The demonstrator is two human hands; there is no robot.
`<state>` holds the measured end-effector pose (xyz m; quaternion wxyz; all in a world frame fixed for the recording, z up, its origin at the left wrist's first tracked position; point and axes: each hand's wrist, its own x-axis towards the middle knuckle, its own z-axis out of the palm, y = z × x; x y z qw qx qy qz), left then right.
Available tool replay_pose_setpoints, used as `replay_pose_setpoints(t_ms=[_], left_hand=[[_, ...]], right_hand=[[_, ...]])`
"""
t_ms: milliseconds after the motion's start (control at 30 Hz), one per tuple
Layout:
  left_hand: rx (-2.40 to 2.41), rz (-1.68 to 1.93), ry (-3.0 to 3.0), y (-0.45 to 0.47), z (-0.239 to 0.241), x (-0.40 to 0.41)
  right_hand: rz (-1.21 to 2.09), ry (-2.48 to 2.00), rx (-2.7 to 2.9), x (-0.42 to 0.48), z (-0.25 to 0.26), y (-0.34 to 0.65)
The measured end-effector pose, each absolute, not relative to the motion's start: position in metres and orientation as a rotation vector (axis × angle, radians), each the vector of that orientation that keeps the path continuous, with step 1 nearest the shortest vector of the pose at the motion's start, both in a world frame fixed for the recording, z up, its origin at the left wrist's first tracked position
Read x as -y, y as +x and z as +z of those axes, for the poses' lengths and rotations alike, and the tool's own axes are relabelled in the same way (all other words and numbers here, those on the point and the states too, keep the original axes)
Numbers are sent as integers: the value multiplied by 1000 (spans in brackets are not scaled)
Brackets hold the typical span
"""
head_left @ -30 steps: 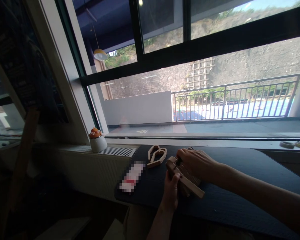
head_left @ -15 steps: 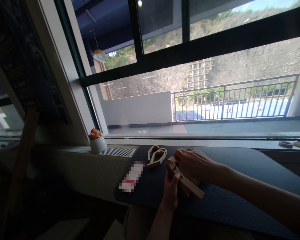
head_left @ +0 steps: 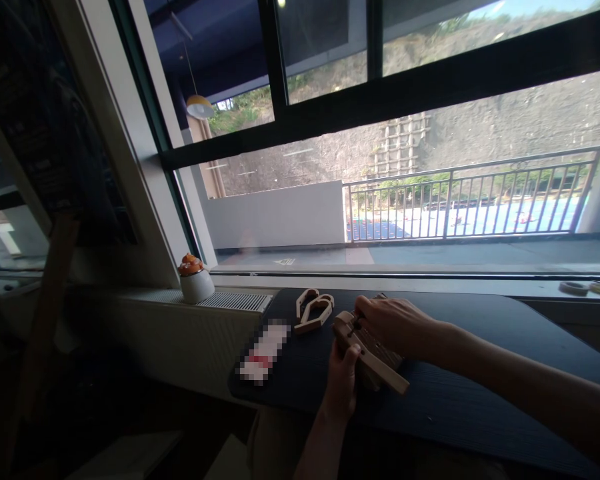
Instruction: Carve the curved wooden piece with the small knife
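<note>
My left hand (head_left: 344, 380) is closed around a pale wooden piece (head_left: 383, 371), long and straight with a rounded upper end and small dark holes along its face. The thumb presses on this face. Over the upper end, my right hand (head_left: 393, 325) is closed with its fingertips pinched beside a dark hole or fitting. Whatever lies between those fingertips is too small to make out. A browner wooden block (head_left: 387, 357) shows partly under the right hand. Left of the hands lie two curved wooden frames (head_left: 316, 313) on the dark table (head_left: 460, 400).
A pixelated flat item (head_left: 264, 353) lies at the table's left edge. On the radiator (head_left: 235, 305) stands a white jar (head_left: 198, 287) with an orange top. Tape-like rings (head_left: 574, 288) rest on the windowsill at right. The window runs along the table's far side.
My right hand has shifted slightly right along the wooden piece, with its wrist turned a little. My left hand keeps its hold in the same place.
</note>
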<state>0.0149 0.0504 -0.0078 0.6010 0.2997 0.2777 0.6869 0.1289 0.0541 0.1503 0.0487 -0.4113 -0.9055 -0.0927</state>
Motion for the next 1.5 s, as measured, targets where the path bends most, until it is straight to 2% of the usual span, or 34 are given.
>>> replay_pose_setpoints(t_ms=[200, 433, 600, 700, 967, 1067, 1300, 1500], left_hand=[[-645, 1593, 661, 15, -4, -49], [-633, 1591, 686, 16, -7, -50], [-610, 1575, 678, 13, -8, -50], [-633, 1577, 691, 13, -6, -49], [-638, 1587, 686, 14, -8, -50], [-621, 1567, 673, 14, -9, -51], [-573, 1560, 700, 13, -13, -53], [-593, 1560, 724, 12, -15, -54]], right_hand=[[-369, -1440, 2636, -53, 149, 124], [-136, -1207, 2744, -48, 156, 131], [-334, -1410, 2648, -55, 151, 120], [-337, -1439, 2646, -55, 152, 120], [-49, -1220, 2718, -50, 163, 138], [-137, -1175, 2709, -53, 162, 134], [-419, -1437, 2594, -54, 155, 126], [-167, -1126, 2730, -48, 161, 135]])
